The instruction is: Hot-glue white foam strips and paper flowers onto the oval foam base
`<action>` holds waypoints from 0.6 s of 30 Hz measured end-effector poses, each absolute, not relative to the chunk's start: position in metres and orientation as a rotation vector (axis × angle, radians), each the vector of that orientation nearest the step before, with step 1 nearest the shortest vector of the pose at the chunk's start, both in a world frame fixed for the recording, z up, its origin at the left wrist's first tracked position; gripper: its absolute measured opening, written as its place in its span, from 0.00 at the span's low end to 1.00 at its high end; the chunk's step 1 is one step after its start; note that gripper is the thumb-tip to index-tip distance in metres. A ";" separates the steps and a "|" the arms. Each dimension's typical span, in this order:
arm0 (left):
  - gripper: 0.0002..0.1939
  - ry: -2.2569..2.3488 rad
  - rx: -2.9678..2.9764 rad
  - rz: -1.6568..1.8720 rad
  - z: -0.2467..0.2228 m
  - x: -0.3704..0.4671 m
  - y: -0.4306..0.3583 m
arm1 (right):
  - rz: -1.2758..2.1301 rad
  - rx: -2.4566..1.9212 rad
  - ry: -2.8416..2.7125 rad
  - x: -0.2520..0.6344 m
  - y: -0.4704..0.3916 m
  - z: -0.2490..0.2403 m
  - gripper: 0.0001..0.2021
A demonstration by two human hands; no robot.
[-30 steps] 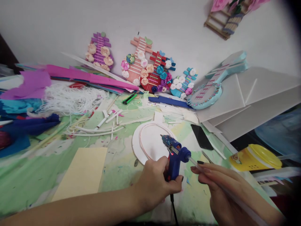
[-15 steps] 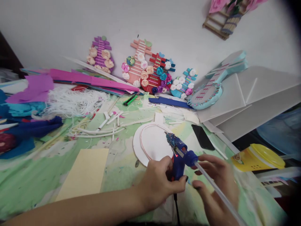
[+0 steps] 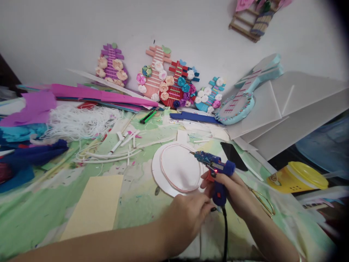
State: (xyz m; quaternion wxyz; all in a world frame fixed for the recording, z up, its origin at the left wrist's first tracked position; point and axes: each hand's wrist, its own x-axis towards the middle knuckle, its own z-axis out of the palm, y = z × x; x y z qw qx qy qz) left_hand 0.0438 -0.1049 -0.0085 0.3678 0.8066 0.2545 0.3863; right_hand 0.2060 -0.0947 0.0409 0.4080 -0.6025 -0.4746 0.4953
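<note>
My right hand is wrapped round the handle of a blue hot glue gun, fingers at its orange trigger. A small red light glows on the gun, and its nozzle points left over a white guitar-shaped cutout. On the cutout's round body lies a loop of thin pinkish cord. A black cable hangs from the gun's handle. My left hand is beside the handle, just below the cutout, with its fingers curled together; what they pinch, if anything, is hidden.
Gold-handled scissors lie right of my right wrist, with a black phone beyond. A cream sheet lies at left. Behind are white strings, a green cutter and several decorated paper guitars. A yellow tub stands right.
The glue gun has passed from my left hand to my right, which was open beside it. The gun has shifted right, and the clear glue stick behind it no longer shows. The scissors are uncovered.
</note>
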 end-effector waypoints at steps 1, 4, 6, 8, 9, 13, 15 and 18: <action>0.11 0.635 2.121 1.026 -0.007 0.042 -0.105 | 1.337 -1.500 -1.186 0.211 -0.089 0.041 0.11; 0.12 0.626 2.192 1.142 0.003 0.033 -0.101 | 1.456 -1.530 -1.249 0.220 -0.074 0.040 0.10; 0.12 0.684 2.230 1.255 0.013 0.024 -0.093 | 1.477 -1.597 -1.322 0.219 -0.066 0.038 0.10; 0.13 0.818 2.253 1.376 0.023 0.012 -0.080 | 1.502 -1.653 -1.413 0.215 -0.059 0.037 0.10; 0.13 0.884 2.243 1.441 0.027 0.004 -0.072 | 1.504 -1.667 -1.463 0.213 -0.056 0.037 0.11; 0.15 1.257 2.117 1.467 0.031 -0.025 -0.040 | 1.399 -1.694 -1.587 0.204 -0.037 0.039 0.14; 0.16 1.368 2.004 1.445 0.030 -0.035 -0.030 | 1.341 -1.709 -1.580 0.205 -0.027 0.042 0.13; 0.17 1.415 1.896 1.406 0.028 -0.041 -0.024 | 1.286 -1.734 -1.563 0.216 -0.019 0.045 0.13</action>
